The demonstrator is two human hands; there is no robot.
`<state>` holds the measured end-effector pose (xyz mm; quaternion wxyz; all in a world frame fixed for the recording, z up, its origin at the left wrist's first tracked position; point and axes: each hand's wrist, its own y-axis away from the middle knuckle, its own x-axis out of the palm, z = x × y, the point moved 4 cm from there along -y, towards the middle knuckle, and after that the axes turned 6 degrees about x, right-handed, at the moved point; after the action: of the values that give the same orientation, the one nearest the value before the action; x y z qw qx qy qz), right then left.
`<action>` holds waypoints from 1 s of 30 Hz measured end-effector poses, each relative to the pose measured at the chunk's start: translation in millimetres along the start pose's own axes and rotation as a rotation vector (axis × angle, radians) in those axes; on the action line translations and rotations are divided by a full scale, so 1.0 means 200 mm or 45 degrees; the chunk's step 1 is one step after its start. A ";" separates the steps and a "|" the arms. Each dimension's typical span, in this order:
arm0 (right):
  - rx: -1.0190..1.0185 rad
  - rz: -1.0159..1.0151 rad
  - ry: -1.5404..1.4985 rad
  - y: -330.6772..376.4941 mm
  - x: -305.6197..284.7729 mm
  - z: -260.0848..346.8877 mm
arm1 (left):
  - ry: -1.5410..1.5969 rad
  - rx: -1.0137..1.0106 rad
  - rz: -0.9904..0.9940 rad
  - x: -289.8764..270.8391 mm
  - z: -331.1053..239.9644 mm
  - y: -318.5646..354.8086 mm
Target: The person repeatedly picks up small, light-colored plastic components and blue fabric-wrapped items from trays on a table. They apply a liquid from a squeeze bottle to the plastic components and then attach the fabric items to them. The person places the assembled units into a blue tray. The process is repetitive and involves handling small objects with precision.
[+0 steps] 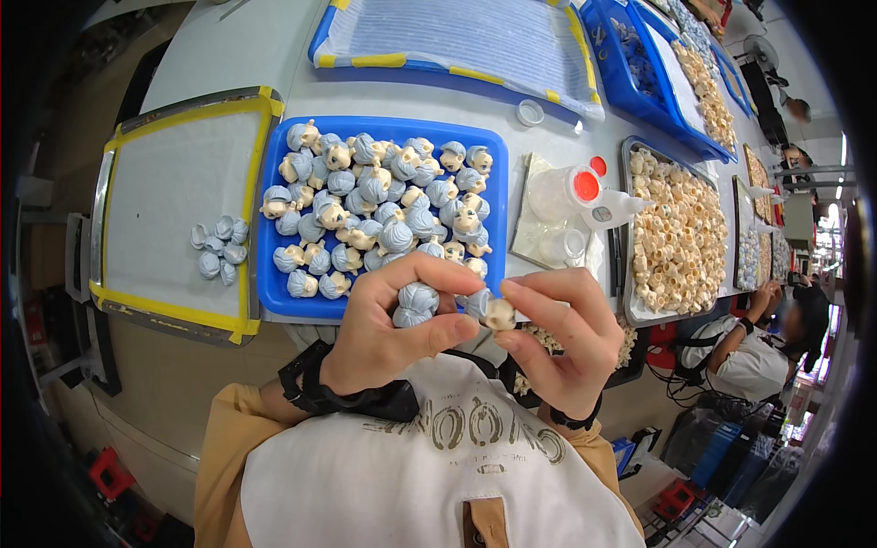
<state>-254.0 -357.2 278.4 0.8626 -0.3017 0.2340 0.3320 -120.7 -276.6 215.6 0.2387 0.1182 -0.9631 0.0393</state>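
Note:
Just in front of my body, both hands meet over the near edge of a blue tray (384,122). My left hand (376,331) is closed, with one light-blue doll hair piece (417,303) tucked in its palm and a second hair piece (476,302) at its thumb and fingertips. Between thumb and fingers, my right hand (574,342) pinches a small cream doll head (500,315). The head touches the second hair piece; my fingertips partly hide the join. Many doll heads with blue hair (375,187) are heaped in the tray.
A yellow-taped screen frame (137,308) at left bears loose blue hair pieces (219,247). Right of the tray stand plastic bottles (559,190) and a metal tray (632,306) of cream doll parts (681,237). Blue bins (671,110) lie farther back; a person (754,352) sits at right.

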 end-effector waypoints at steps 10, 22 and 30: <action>-0.105 -0.002 0.159 -0.03 0.05 0.02 | 0.169 -0.228 -0.039 0.00 0.02 0.01; -0.078 -0.016 0.199 0.01 0.07 -0.01 | 0.197 -0.002 -0.152 -0.07 -0.02 0.03; 0.099 0.110 0.487 -0.15 0.26 -0.07 | 0.400 0.025 -0.098 -0.05 -0.05 0.01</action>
<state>-201.3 -362.0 248.7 0.7983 -0.3154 0.4188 0.2963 -108.7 -271.3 219.2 0.3865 0.1497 -0.9082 0.0573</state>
